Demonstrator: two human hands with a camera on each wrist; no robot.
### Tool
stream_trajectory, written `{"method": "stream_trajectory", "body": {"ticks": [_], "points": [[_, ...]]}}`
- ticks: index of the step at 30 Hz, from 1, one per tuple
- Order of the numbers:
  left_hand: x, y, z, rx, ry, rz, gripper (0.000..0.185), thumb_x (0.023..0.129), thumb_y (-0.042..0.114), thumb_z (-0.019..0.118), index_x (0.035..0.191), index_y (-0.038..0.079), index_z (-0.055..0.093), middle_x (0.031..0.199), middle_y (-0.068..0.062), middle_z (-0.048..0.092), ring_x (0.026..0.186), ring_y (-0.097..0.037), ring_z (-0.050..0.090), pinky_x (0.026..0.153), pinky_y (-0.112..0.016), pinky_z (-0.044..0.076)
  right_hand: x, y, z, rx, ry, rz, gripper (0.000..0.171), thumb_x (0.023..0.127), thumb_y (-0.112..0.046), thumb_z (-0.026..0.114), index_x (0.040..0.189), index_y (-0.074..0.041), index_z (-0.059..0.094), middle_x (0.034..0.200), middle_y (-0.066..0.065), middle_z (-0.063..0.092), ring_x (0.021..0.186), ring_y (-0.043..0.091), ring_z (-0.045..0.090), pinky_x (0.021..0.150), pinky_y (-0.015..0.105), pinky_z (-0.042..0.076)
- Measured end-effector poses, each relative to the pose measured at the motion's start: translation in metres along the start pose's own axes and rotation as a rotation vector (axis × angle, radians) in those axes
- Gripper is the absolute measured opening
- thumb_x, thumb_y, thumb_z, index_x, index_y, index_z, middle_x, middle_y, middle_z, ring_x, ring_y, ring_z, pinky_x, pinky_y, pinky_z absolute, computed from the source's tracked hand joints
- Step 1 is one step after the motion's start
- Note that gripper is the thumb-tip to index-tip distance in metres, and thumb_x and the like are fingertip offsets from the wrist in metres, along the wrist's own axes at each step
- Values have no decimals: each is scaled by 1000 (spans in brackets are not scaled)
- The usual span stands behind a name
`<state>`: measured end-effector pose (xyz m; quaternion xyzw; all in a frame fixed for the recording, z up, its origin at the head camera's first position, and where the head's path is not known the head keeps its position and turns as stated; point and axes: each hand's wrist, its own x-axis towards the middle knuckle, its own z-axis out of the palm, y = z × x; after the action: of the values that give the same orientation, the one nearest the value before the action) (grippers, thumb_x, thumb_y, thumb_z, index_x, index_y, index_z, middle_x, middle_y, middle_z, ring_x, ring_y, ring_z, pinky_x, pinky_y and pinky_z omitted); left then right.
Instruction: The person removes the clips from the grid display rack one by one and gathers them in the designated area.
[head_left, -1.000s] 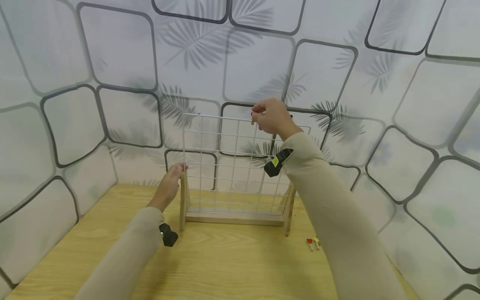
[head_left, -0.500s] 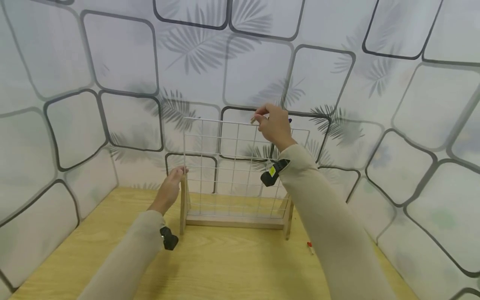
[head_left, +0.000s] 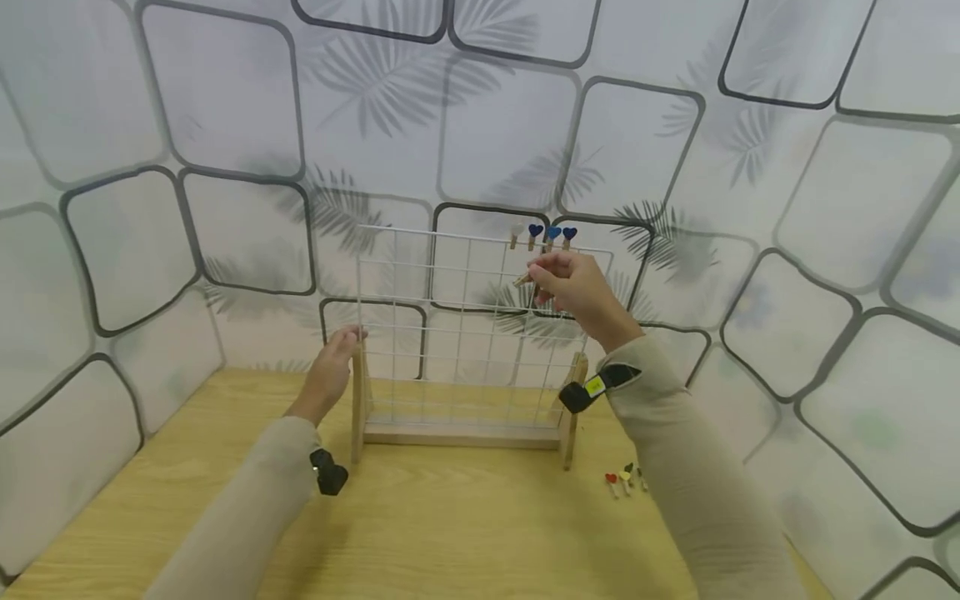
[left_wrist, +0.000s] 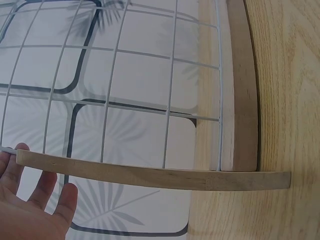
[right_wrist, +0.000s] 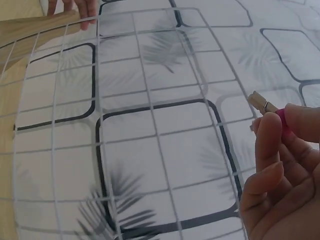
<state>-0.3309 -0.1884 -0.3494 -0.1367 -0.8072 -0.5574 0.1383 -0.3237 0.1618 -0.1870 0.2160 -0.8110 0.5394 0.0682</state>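
Pale wood grain covers the table (head_left: 450, 533), the largest thing in view, and on it at twelve o'clock from the person stands a white wire grid (head_left: 420, 333) set upright in a wooden frame (head_left: 459, 435), two posts and a base rail keeping the mesh vertical so that things can be clipped along its wires. The left hand (head_left: 330, 375), at nine o'clock of the grid, rests with relaxed, nearly straight fingers against the top of the left post, seemingly to steady the stand; the forearm reaches forward, low over the table. The right hand (head_left: 573, 287), at about two o'clock of the grid, is raised on a bent arm, wrist cocked toward the mesh, and pinches a small wooden clothespin (right_wrist: 263, 105) between thumb and fingertips, its jaws pointing at the wires just before it. Above that hand, four heart-topped pins (head_left: 542, 235) sit side by side on the top wire, one white and three blue. At five o'clock of the frame, a few spare pins (head_left: 624, 478) lie loose on the table, well apart from both hands.
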Motion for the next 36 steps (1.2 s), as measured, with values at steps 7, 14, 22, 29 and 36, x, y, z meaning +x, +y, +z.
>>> {"method": "stream_trajectory", "body": {"ticks": [7,14,22,29,36], "points": [[0,-2,-1,28,-5,10,55,108,34,18,144,-6,32,147,-23,37,141,-40,22,114,-56,16,-30,55,-18,-49,-5,106,30,100,-21,56,118,3,59,98,3,67,73,15,62,58,28,48],[0,1,-1,30,-8,15,56,108,34,17,145,-7,30,147,-24,37,141,-41,22,112,-57,22,-62,122,-40,-45,40,227,37,100,-21,56,123,9,55,95,2,66,73,13,62,58,27,49],[-3,4,-1,36,-21,-4,56,108,35,16,146,-4,30,149,-22,35,142,-41,18,110,-59,23,-101,188,-65,-76,96,342,44,99,-29,59,125,6,56,101,5,67,77,16,63,60,29,49],[-2,2,-2,19,-23,4,56,108,35,17,146,-5,29,149,-23,35,140,-42,22,110,-60,24,-135,228,-80,-112,132,442,48,100,-29,57,129,8,50,105,7,66,81,18,64,60,32,51],[-3,1,-1,18,-26,2,57,108,36,17,147,-4,28,149,-22,35,141,-41,21,111,-59,22,-164,253,-92,-134,199,548,44,100,-24,57,129,9,51,96,0,68,76,13,64,53,27,46]]}}
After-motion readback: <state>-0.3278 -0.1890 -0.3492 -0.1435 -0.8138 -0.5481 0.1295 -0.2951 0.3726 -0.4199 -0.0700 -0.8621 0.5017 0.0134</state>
